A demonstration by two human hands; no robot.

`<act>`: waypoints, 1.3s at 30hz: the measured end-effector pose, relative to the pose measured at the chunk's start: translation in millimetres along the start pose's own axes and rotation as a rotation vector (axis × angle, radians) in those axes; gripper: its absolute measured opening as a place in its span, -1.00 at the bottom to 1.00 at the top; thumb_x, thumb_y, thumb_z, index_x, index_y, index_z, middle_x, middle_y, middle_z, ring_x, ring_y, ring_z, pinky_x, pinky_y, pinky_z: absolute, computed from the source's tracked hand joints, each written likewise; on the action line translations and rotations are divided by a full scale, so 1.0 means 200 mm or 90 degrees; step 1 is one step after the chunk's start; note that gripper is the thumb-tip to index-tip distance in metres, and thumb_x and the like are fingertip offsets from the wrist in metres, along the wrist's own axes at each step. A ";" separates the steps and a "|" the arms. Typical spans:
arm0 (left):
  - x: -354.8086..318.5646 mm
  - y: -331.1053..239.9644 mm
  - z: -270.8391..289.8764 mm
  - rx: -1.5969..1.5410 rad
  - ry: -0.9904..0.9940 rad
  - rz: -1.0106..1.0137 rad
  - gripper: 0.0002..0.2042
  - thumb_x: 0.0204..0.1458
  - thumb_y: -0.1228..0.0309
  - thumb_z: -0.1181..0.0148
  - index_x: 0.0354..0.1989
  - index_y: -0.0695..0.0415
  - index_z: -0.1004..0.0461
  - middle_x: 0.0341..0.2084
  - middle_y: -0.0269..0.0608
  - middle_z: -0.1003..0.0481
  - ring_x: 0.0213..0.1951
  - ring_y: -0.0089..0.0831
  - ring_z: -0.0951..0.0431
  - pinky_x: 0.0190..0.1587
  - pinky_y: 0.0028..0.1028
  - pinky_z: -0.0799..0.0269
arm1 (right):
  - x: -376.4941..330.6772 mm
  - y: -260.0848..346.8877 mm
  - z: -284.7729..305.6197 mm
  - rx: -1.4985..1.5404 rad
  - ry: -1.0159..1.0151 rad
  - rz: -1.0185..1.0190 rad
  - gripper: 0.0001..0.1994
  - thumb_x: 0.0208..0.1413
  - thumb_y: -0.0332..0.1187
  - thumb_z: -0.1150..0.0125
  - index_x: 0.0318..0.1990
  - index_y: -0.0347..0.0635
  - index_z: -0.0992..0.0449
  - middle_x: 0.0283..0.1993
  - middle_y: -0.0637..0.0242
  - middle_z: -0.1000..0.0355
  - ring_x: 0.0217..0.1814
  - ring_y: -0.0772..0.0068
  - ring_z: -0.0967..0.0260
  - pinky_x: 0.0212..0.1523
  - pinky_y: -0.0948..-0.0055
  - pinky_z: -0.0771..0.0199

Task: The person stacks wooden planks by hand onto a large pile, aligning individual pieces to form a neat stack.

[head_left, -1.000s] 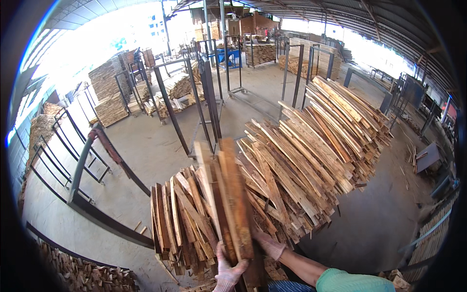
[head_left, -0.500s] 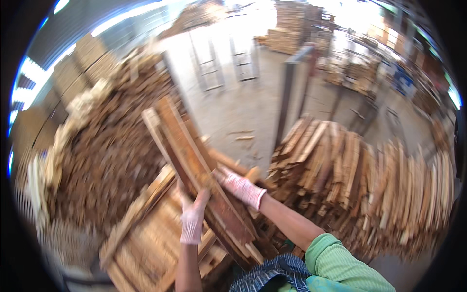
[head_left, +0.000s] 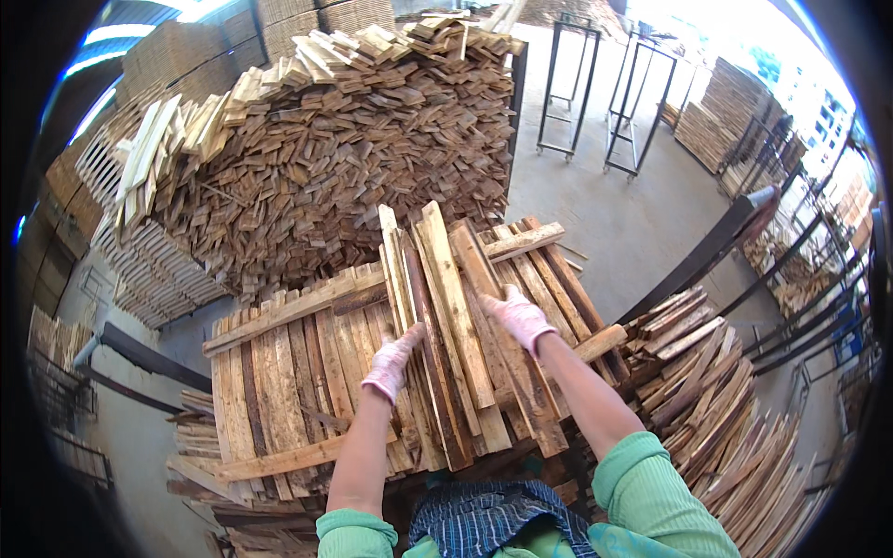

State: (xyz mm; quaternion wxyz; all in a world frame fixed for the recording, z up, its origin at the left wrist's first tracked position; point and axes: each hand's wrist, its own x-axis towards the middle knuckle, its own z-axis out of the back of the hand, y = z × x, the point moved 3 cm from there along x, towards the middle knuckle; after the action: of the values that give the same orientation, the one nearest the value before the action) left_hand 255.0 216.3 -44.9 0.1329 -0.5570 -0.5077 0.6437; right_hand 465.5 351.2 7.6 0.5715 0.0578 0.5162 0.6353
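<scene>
Several long rough wooden boards (head_left: 454,316) lie side by side in a loose bundle, running away from me across a layer of flat boards. My left hand (head_left: 391,361), in a pale pinkish knit glove, grips the bundle's left side with the thumb along a board. On the opposite side, my right hand (head_left: 517,318) wears a matching glove and holds the outer right board (head_left: 502,349). The fingertips of both hands are partly hidden by the wood. Beneath is the layer of flat boards (head_left: 279,372), with crosswise strips (head_left: 307,312) over it.
A high pile of short wood pieces (head_left: 344,158) rises beyond the layer. More boards (head_left: 707,400) are heaped at my right. Dark metal posts (head_left: 698,251) stand at the right and another post (head_left: 149,358) at the left. Wheeled metal frames (head_left: 567,88) stand on the concrete floor farther back.
My view has swung left, bringing the whole board layer into sight. The boards in my hands have turned from a leftward slant to nearly straight ahead, and now rest over the layer.
</scene>
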 end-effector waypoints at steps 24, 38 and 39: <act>-0.25 0.11 0.34 0.941 -0.472 -0.033 -0.30 0.19 0.06 -0.08 0.47 -0.04 -0.01 0.04 0.20 -0.43 0.04 0.12 -0.52 0.07 -0.01 -0.48 | 0.19 -0.16 0.17 -0.395 -0.086 0.183 -0.06 0.11 -0.20 -0.26 0.55 -0.01 0.22 0.27 -0.21 -0.30 0.24 -0.18 -0.38 0.23 0.07 -0.41; 0.15 0.01 -0.12 0.663 -0.290 -0.079 -0.11 0.15 0.11 -0.15 0.55 -0.05 0.29 0.01 0.31 -0.51 -0.03 0.04 -0.60 0.04 -0.10 -0.51 | 0.25 -0.19 0.13 -0.396 -0.080 0.133 0.02 0.05 -0.22 -0.30 0.56 0.04 0.29 0.35 -0.23 -0.24 0.35 -0.15 -0.28 0.34 0.11 -0.32; 0.12 -0.02 -0.19 0.607 -0.242 -0.073 -0.08 0.12 0.12 -0.18 0.55 -0.06 0.29 0.05 0.34 -0.50 0.08 0.11 -0.55 0.17 -0.11 -0.42 | 0.29 -0.26 0.19 -0.379 -0.091 0.153 0.02 0.04 -0.23 -0.30 0.56 0.04 0.29 0.36 -0.22 -0.24 0.35 -0.14 -0.28 0.35 0.14 -0.32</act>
State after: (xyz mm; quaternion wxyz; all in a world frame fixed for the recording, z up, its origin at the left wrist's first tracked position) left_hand 276.7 255.3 -50.7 0.3123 -0.2791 -0.2025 0.8852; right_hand 506.3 410.4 -43.0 0.5192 -0.0074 0.2557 0.8155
